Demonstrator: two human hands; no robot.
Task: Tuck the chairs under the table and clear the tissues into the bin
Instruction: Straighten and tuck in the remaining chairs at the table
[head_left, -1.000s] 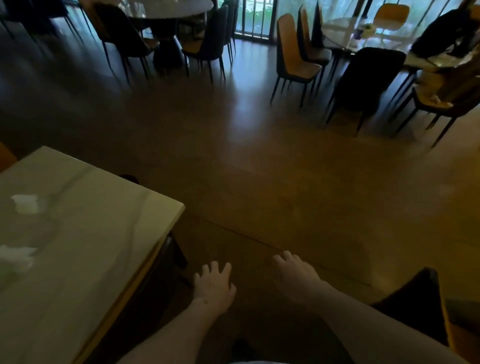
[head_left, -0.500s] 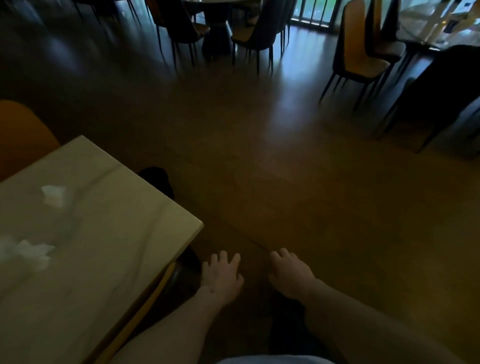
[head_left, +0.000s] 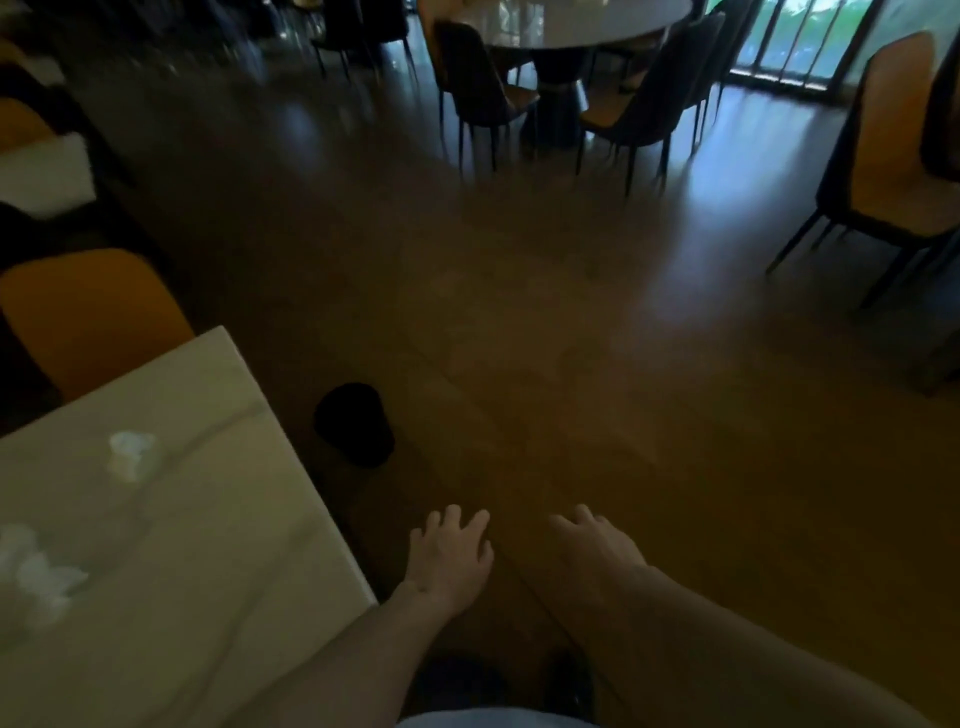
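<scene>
Both hands, left hand (head_left: 451, 558) and right hand (head_left: 597, 545), empty with fingers apart, free for tissues (head_left: 130, 457) left on tabletop (head_left: 218, 545).

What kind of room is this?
Probably a restaurant dining room: a round table ringed by matching chairs, a marble-topped table with used tissues, and a bin beside it.

Your pale marble table (head_left: 208, 545) fills lower left, two crumpled white tissues (head_left: 130, 457) (head_left: 36, 571) on it; orange chair (head_left: 88, 317) behind; black bin (head_left: 356, 423) beside its corner.
</scene>
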